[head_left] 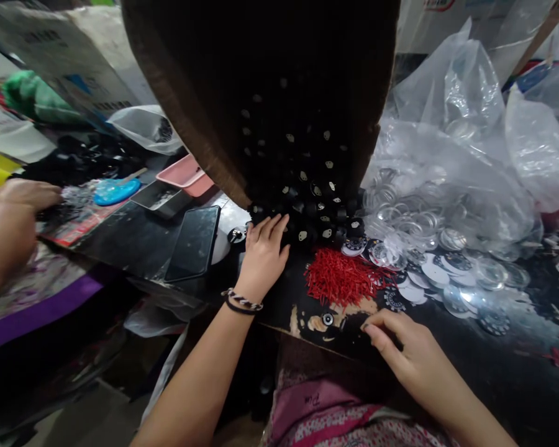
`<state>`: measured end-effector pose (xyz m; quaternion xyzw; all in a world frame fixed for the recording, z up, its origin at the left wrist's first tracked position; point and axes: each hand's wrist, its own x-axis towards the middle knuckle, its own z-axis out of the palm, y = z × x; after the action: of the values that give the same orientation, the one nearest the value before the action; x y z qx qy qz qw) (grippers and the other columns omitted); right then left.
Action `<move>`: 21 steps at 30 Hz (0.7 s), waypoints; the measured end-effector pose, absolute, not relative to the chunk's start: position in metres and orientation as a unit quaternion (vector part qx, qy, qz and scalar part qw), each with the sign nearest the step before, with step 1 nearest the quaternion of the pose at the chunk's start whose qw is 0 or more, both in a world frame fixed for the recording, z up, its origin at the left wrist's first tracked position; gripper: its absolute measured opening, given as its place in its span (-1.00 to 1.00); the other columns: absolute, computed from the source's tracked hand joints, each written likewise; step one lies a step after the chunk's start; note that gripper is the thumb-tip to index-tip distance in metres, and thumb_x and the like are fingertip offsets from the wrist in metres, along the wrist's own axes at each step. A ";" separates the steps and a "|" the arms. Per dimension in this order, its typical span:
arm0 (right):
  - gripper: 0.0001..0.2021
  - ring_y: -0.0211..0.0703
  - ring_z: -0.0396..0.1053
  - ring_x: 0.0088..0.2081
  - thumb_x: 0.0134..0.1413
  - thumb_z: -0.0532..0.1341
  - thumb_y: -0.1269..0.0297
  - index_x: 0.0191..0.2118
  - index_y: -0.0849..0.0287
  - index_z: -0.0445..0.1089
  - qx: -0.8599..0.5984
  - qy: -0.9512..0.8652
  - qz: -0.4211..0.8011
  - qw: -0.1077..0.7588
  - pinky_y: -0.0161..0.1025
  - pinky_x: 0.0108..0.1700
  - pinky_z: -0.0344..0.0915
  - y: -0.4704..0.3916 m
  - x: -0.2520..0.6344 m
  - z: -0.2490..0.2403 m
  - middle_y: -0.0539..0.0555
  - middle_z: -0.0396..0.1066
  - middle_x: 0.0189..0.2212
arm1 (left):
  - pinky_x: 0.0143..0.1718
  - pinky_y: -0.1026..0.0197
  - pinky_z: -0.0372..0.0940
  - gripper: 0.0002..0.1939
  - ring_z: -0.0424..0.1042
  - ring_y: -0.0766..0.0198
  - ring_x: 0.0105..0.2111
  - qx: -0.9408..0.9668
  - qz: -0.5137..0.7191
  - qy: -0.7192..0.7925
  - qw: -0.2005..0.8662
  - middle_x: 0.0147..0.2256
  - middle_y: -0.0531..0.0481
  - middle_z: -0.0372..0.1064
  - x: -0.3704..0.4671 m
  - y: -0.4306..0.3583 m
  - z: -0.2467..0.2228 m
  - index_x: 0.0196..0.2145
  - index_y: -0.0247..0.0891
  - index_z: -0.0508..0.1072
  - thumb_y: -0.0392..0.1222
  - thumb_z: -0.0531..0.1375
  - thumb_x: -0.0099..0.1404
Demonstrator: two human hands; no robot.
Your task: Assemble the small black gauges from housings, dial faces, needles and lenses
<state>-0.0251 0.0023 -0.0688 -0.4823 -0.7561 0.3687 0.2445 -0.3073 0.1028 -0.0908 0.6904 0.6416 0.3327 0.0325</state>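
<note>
My left hand (264, 253), with a bracelet at the wrist, lies with fingers stretched at the edge of a heap of small black round parts (319, 205). Its fingertips touch the nearest ones; I see nothing gripped. My right hand (400, 341) is near the table's front edge, thumb and forefinger pinched together. What they hold, if anything, is too small to make out. Left of it a small round piece with a light ring (327, 319) sits on the worn table edge. Between the hands lies a pile of thin red pointers (347, 277).
A big dark box (377, 139) opens towards me behind the black parts. Printed dial discs (435, 270), clear rings (410, 217) and plastic bags (447, 149) spread right. Left are a phone (193, 242), a metal tray (161, 200), a pink tray (186, 177) and another person's hand (23, 198).
</note>
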 end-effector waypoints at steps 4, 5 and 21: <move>-0.78 -0.11 0.38 -0.39 0.29 0.05 0.21 -0.33 0.07 0.39 -0.502 -0.732 0.395 0.237 -0.17 -0.30 0.24 -0.001 -0.029 -0.074 -0.01 0.44 -0.44 | 0.28 -0.13 -0.08 -0.47 0.21 -0.05 0.19 0.671 0.356 0.651 0.000 0.14 -0.35 0.28 -0.304 0.095 -0.090 0.20 -0.43 0.23 -0.24 0.14 0.31; -0.81 -0.11 0.38 -0.38 0.28 0.06 0.21 -0.28 0.07 0.41 -0.505 -0.722 0.408 0.242 -0.18 -0.30 0.25 -0.001 -0.031 -0.073 0.00 0.45 -0.41 | 0.27 -0.12 -0.04 -0.44 0.18 -0.05 0.20 0.664 0.373 0.648 -0.007 0.15 -0.37 0.26 -0.297 0.084 -0.088 0.22 -0.43 0.20 -0.20 0.14 0.31; -0.66 -0.21 0.35 -0.30 0.08 0.35 0.13 -0.04 0.10 0.40 -0.500 -0.724 0.409 0.243 -0.29 -0.25 0.24 0.006 -0.007 -0.047 0.02 0.44 -0.23 | 0.06 -0.04 0.33 -0.49 0.41 0.02 0.04 0.464 0.422 0.565 0.536 0.03 -0.10 0.36 -0.189 -0.032 -0.113 0.01 -0.06 0.25 -0.12 0.33 0.14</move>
<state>-0.0065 0.0056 -0.0468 -0.5002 -0.7236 0.4086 0.2435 -0.1887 -0.0316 -0.1130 0.4644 0.5654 0.4217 0.5355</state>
